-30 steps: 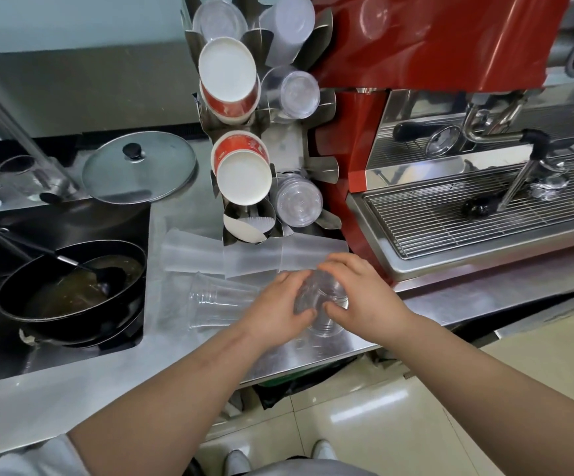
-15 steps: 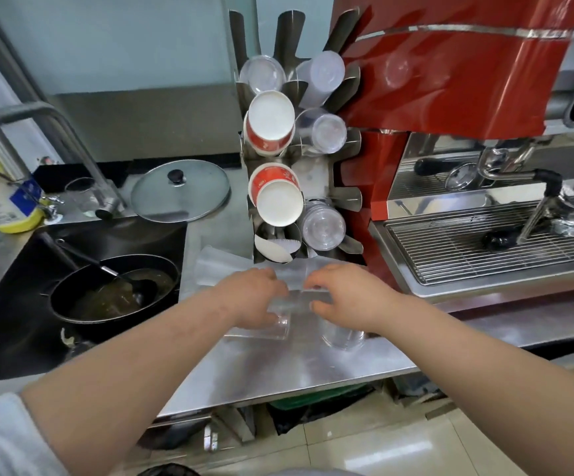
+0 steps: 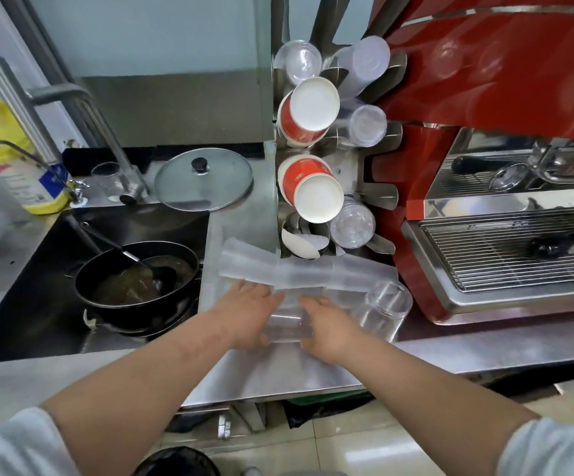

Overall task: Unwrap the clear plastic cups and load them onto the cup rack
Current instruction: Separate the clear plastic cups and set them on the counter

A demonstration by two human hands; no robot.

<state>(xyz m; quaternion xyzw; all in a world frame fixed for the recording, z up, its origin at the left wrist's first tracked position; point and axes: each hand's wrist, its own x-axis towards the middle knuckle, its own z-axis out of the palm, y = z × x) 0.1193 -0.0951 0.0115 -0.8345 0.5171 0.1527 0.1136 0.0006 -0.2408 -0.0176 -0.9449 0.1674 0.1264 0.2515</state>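
Clear plastic cup stack (image 3: 287,326), lying sideways on steel counter (image 3: 278,372), gripped btwn left hand (image 3: 248,312) & right hand (image 3: 328,329), fingers curled round each end. Frosted wrapped sleeve (image 3: 299,271) just behind; clear jar (image 3: 383,309) upright at right. Steel cup rack (image 3: 333,156) holding red paper & clear cups; black pan (image 3: 134,280) w/ brown liquid in sink.

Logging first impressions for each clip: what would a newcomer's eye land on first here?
Probably the glossy red espresso machine filling the right side, then the steel cup rack beside it with its red paper cups. Below, the left hand and right hand hold a clear cup stack over the counter.
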